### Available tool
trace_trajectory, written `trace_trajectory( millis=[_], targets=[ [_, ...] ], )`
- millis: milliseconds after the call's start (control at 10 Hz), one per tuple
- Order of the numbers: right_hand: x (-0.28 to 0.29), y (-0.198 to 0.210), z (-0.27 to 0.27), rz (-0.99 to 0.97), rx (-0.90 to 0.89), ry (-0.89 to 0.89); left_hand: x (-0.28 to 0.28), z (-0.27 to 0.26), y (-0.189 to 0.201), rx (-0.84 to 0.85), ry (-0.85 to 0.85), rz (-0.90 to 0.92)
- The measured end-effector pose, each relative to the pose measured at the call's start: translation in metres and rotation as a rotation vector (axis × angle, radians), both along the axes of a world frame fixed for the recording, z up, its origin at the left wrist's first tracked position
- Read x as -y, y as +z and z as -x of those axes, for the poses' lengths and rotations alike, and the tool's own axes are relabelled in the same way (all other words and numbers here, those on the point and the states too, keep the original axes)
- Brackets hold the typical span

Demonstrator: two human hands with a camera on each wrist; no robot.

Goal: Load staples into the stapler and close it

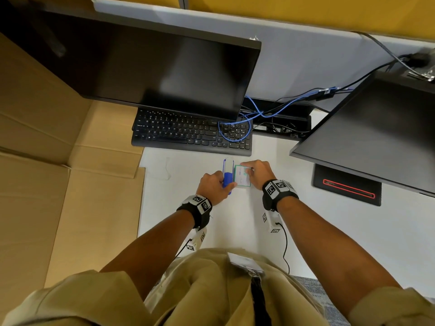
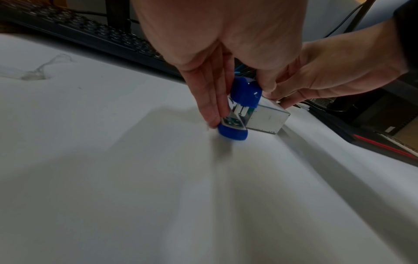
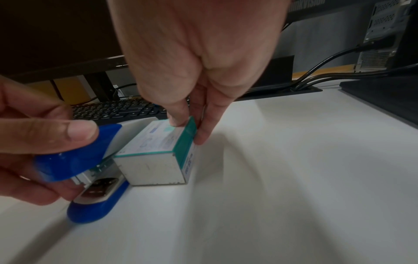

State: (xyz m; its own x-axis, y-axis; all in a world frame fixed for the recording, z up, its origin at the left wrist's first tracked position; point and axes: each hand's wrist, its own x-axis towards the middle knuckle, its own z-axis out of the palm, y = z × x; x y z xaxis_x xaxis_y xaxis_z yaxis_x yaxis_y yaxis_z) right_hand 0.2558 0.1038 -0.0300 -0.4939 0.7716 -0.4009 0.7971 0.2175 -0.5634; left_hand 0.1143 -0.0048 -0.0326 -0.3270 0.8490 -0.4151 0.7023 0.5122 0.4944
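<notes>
Both forearms reach out over the white desk (image 1: pixel 329 231), wrists bent down, hands close together just short of the keyboard (image 1: pixel 191 132). The left hand (image 1: pixel 213 188) has its grip closed round the blue stapler (image 1: pixel 227 178): thumb pressed on the glossy blue top arm, fingers flat along the far side, base resting on the desk. From the right wrist view the top arm stands lifted off the base, with the metal channel and anvil plate showing in the gap.

The right hand (image 1: pixel 257 174) pinches the staple box (image 1: pixel 242 176) from above, thumb on the printed lid, fingers down its outer side. The box is a small cardboard block with a teal-edged label and a plain grey end, standing on the desk and pressed against the stapler's right flank.

The desk surface is smooth and matt. A flattened cardboard carton (image 1: pixel 66 184) runs along its left edge, well apart from the hands. Behind them sit the keyboard and a dark monitor (image 1: pixel 153 67) with blue cable (image 1: pixel 237 128) looped over the keys; a second monitor (image 1: pixel 376 137) and its black base overhang the right side. Bare desk lies open in front of the hands towards the person and to the left of the stapler.
</notes>
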Motion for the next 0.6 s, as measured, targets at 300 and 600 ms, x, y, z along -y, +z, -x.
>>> trace_trajectory(
  millis=[300, 600],
  targets=[
    [0.002, -0.002, -0.004, 0.029, 0.022, -0.053, 0.005, 0.001, 0.0, -0.001, -0.026, -0.058],
    [-0.004, 0.013, -0.007, -0.097, 0.031, -0.036, -0.003, 0.016, 0.017, 0.0, -0.151, -0.187]
  ],
)
